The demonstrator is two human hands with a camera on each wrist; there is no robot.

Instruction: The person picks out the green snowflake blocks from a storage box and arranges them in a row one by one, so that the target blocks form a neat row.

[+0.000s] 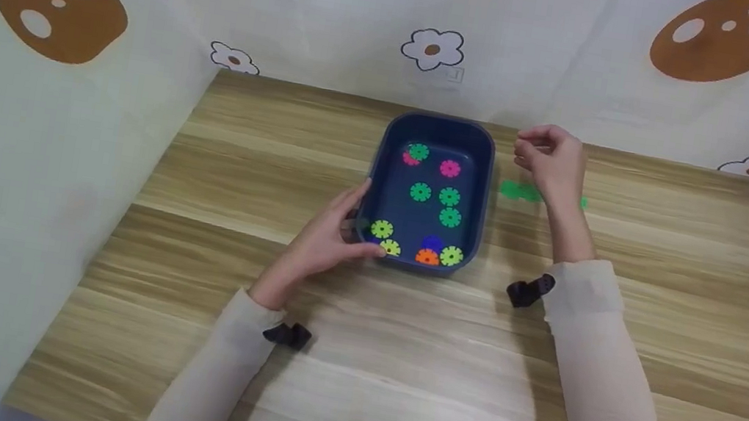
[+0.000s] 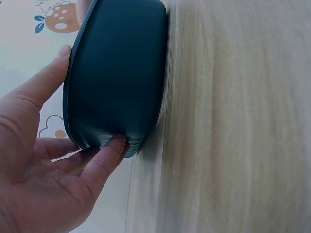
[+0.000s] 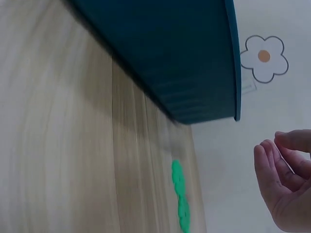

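A dark blue plastic bin (image 1: 483, 204) stands near the table's back edge. Notched plastic discs lie inside it: several green discs (image 1: 420, 192), pink (image 1: 450, 168) and yellow discs (image 1: 382, 229), an orange disc (image 1: 427, 256) and a partly covered blue one. My left hand (image 1: 327, 237) grips the bin's near left corner, its thumb (image 2: 46, 80) along the outside and its fingers at the side. To the right of the bin my right hand (image 1: 556, 165) is raised, its fingers loosely curled with nothing seen between them. Beneath it lies a strip of joined green discs (image 3: 179, 189), partly hidden by the wrist in the head view.
The wood-grain table (image 1: 240, 168) meets a pale cloth wall (image 1: 335, 26) printed with flowers and fruit right behind the bin. Another cloth wall borders the left side. Black wrist-camera mounts (image 1: 529, 291) stick out from both sleeves.
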